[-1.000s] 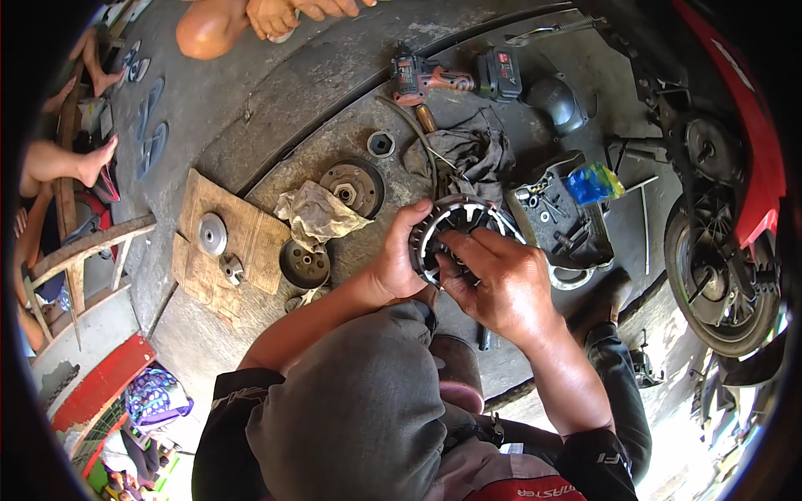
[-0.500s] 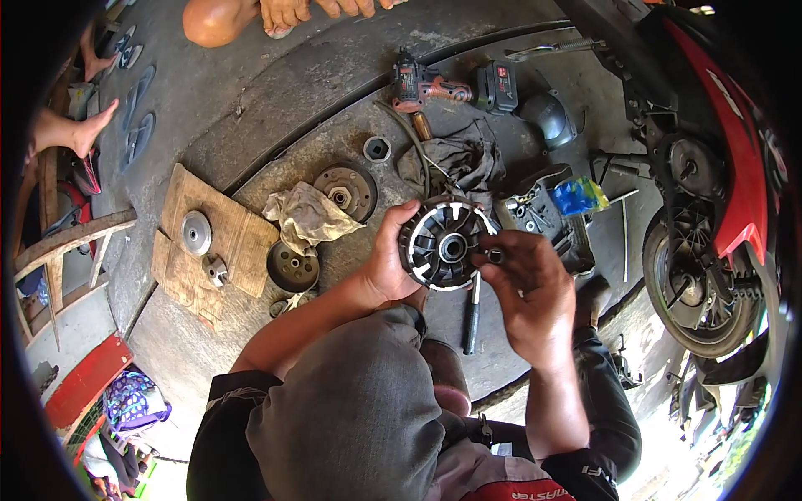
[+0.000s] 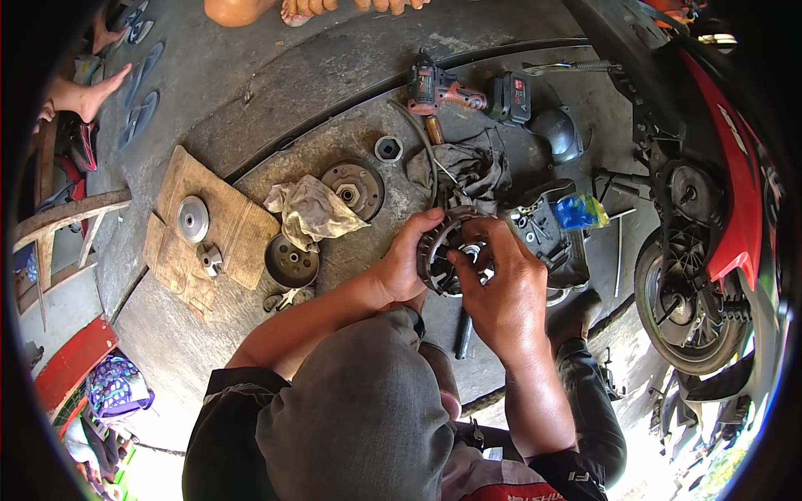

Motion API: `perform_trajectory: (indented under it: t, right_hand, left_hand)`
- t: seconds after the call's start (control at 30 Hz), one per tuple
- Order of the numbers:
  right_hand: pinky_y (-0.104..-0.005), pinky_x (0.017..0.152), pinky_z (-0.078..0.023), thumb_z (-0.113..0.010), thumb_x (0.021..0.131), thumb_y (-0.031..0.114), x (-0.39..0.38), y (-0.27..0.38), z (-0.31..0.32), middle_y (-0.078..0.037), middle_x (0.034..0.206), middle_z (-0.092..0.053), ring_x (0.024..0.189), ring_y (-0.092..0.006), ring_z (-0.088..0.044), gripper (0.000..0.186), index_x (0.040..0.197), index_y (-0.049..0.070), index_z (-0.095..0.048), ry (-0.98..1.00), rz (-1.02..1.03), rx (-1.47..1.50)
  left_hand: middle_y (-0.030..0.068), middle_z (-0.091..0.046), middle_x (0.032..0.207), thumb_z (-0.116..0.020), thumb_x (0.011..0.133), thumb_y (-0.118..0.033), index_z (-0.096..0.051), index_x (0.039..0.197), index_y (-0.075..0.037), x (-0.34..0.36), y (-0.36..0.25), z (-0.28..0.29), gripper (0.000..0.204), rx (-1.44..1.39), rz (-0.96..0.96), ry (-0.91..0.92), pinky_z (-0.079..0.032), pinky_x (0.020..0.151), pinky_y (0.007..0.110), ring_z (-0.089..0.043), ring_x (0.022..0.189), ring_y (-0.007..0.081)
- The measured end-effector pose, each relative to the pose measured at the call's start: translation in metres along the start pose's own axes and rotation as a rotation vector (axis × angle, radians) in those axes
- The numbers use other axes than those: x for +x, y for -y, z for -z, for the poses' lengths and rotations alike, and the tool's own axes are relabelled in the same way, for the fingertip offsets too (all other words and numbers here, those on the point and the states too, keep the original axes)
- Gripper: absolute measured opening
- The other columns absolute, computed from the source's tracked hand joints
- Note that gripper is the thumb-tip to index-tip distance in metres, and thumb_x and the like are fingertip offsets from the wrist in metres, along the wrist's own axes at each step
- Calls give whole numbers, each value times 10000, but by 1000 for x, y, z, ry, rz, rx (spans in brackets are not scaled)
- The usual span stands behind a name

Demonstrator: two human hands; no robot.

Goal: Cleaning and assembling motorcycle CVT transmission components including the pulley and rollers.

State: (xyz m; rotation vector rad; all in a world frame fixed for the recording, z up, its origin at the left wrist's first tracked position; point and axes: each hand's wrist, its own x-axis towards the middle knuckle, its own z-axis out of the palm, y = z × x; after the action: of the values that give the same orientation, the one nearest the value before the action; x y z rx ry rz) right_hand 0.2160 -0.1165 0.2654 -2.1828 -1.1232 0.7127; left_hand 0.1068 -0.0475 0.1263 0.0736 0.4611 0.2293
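Observation:
My left hand (image 3: 403, 269) grips a dark, ribbed, round variator (image 3: 428, 250) by its rim, thumb on the upper edge. The variator is tilted, and its open side faces my right hand. The thumb and fingers of my right hand (image 3: 508, 288) are bent and pressed into that side. They cover most of the inside, so what they pinch is hidden; a bright metal bit shows between them. Just below, a dark tool handle (image 3: 464, 334) lies on the floor. To the left are a pale rag (image 3: 317, 213) and a drilled metal bowl (image 3: 292, 260).
Beyond my hands lie a cordless impact driver (image 3: 428, 88), a socket (image 3: 388, 149) and a dark rag (image 3: 468, 163). A tray of small parts (image 3: 572, 260) stands right, before a red motorcycle (image 3: 735, 200). Left is a wooden board (image 3: 238, 225) with metal parts. Another person's hands (image 3: 334, 7) show at the top.
My right hand, which pinched a small roller beside the variator, has moved left and into it. The variator has turned from facing up to a tilt. The view has shifted slightly.

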Motion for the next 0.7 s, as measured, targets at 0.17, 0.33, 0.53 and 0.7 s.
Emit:
perform_trajectory:
  t: [0.17, 0.33, 0.53, 0.7]
  right_hand:
    - [-359, 807, -556, -864, 815, 118, -5, -9, 5, -152, 1094, -684, 902, -279, -678, 424, 1175, 12, -667, -180, 205, 12]
    - [-284, 882, -482, -576, 1100, 280, -30, -84, -8, -75, 1075, -683, 982, -149, -620, 329, 1219, -21, -631, -235, -260, 510]
    - [-350, 754, -593, -618, 1074, 280, -68, -124, -63, -77, 1065, -728, 882, -171, -703, 381, 1328, -4, -610, -39, -688, 1117]
    - [-307, 770, -557, -653, 1050, 242, -78, -157, -89, -68, 1017, -721, 843, -144, -684, 305, 1225, -7, -651, -55, -744, 1052]
  left_hand:
    - [137, -735, 1218, -454, 1041, -512, -636, 1345, -19, -13, -8, -10, 607, -43, 0, 82, -581, 990, 406, -723, 1094, 242]
    - [121, -732, 1242, -450, 1029, -579, -635, 1366, -84, 0, -3, -7, 627, -95, 71, 153, -632, 873, 569, -737, 1070, 283]
    - [90, -737, 1267, -447, 1066, -507, -665, 1333, -59, 4, 15, 34, 566, 124, 84, -137, -539, 1038, 408, -696, 1157, 221]
    - [69, -737, 1229, -443, 1100, -507, -666, 1322, -77, 15, 22, 65, 534, 384, 211, -352, -601, 937, 473, -704, 1127, 200]
